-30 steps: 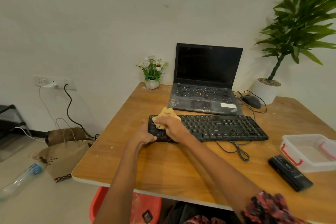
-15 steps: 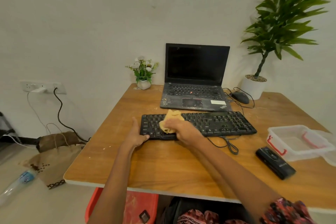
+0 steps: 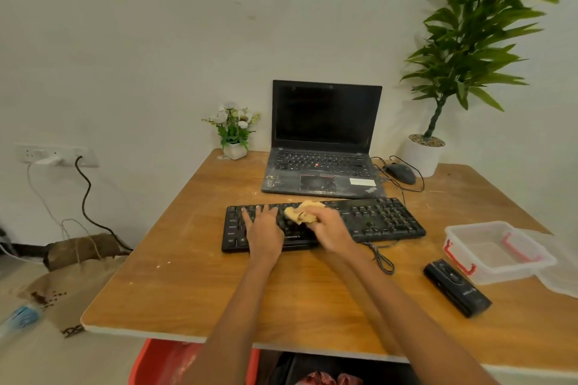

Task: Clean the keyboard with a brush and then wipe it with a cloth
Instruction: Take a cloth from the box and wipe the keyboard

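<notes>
Wooden desk top (image 3: pixel 187 287) with a pale edge fills the lower view, set against a plain off-white wall, and everything below is placed by the black corded keyboard (image 3: pixel 375 222) lying flat across its middle. Nearest the viewer, below the desk edge and in front of the keyboard, an orange-red plastic bin (image 3: pixel 156 362) shows; its contents are too blurred to tell. To the near right of the keyboard lies a black oblong device (image 3: pixel 456 287), and just beyond it, right of the keyboard, stands a clear plastic box with red clip handles (image 3: pixel 497 247), open-topped and seemingly empty. The left hand (image 3: pixel 264 230) rests flat on the keyboard's left half, fingers spread and extended over the keys, gripping nothing. The right hand (image 3: pixel 328 228), blurred, is closed around a crumpled tan cloth (image 3: pixel 301 211) and presses it onto the keys near the keyboard's middle, just beside the left hand. Behind the keyboard sits an open black laptop (image 3: pixel 322 141), its screen dark and its palm rest dusty. Behind the keyboard's right end lies a black mouse (image 3: pixel 400 172), and beyond that a white round pot (image 3: pixel 420 156) holds pebbles and a tall leafy green plant (image 3: pixel 469 25). Behind the keyboard's left end a small white pot (image 3: pixel 234 150) holds white flowers.
</notes>
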